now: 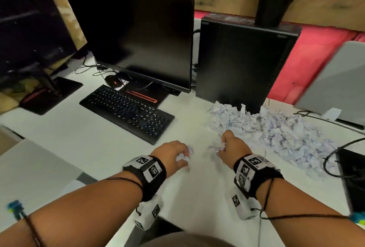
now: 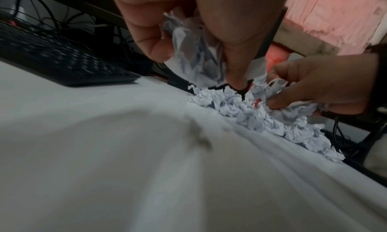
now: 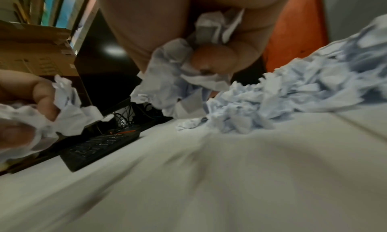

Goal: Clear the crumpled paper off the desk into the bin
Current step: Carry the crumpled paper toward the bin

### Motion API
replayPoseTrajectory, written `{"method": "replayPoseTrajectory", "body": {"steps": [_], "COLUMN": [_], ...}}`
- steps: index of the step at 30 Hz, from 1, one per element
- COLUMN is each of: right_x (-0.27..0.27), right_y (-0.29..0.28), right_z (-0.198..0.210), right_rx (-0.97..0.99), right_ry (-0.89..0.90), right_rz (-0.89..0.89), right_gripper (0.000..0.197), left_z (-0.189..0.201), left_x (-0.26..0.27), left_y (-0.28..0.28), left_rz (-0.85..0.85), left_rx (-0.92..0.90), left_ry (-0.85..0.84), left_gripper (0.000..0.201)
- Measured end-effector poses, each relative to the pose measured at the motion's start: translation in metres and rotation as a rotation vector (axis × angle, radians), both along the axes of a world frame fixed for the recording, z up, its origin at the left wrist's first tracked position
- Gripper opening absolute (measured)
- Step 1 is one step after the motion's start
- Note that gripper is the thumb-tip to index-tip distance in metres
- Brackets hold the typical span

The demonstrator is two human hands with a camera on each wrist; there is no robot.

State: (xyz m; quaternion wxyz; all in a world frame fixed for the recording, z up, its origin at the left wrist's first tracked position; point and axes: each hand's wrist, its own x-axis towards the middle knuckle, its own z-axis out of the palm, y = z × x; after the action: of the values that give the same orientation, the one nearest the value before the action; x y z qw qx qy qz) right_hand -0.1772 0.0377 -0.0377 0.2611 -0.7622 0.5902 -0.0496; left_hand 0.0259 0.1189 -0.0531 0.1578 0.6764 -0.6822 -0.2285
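Two dark monitors stand at the far left of our white desk, with a black keyboard in front. Our left hand has its fingers curled round a wad of crumpled paper; our right hand clutches another wad. Further right, the paper heap lies before the computer tower

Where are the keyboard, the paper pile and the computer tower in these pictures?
keyboard (image 1: 126,111), head view, on the middle rows of keys.
paper pile (image 1: 276,128), head view, on the crumpled heap's centre.
computer tower (image 1: 237,59), head view, on its black side panel.
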Motion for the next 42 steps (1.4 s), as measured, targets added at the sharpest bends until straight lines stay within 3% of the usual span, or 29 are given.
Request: {"method": "replayPoseTrajectory", "body": {"steps": [4,6,8,12,15,19,21,25,28,31,37,42], "right_x": [0.074,0.115,0.157,0.246,0.297,0.358,0.38,0.403,0.415,0.425,0.429,0.424], "right_y": [0.027,0.044,0.062,0.104,0.132,0.163,0.173,0.181,0.186,0.189,0.185,0.178], "right_z": [0.006,0.008,0.01,0.003,-0.012,-0.041,-0.057,-0.096,-0.125,-0.141,-0.136,-0.111], "right_rx": [0.046,0.082,0.124,0.229,0.3,0.371,0.4,0.507,0.526,0.565,0.647,0.559], "right_ry": [-0.12,-0.181,-0.208,-0.21,-0.204,-0.06,0.055,0.151,0.142,0.081,0.026,0.06], "right_rz": [0.069,0.154,0.28,0.522,0.619,0.68,0.705,0.584,0.446,0.359,0.388,0.514], "right_gripper": [0.04,0.057,0.066,0.046,0.032,0.021,0.013,0.019,0.053,0.057,0.052,0.051], "left_z": [-0.002,-0.005,-0.01,-0.025,-0.04,-0.072,-0.092,-0.121,-0.134,-0.146,-0.144,-0.12], "left_x": [0.054,0.085,0.116,0.189,0.232,0.275,0.284,0.284,0.285,0.29,0.298,0.302], "left_y": [0.034,0.058,0.084,0.144,0.182,0.219,0.228,0.23,0.227,0.225,0.226,0.218], "left_rz": [0.102,0.224,0.392,0.736,0.857,1.009,1.028,0.986,0.993,0.984,0.908,0.78], "left_rx": [0.04,0.07,0.085,0.085,0.13,0.232,0.283,0.39,0.397,0.417,0.562,0.562], "left_ry": [0.065,0.157,0.252,0.445,0.458,0.474,0.52,0.519,0.554,0.572,0.511,0.414], "left_gripper": [0.014,0.012,0.023,0.023,0.022,0.026,0.027,0.025,0.024,0.045,0.049,0.039]}}
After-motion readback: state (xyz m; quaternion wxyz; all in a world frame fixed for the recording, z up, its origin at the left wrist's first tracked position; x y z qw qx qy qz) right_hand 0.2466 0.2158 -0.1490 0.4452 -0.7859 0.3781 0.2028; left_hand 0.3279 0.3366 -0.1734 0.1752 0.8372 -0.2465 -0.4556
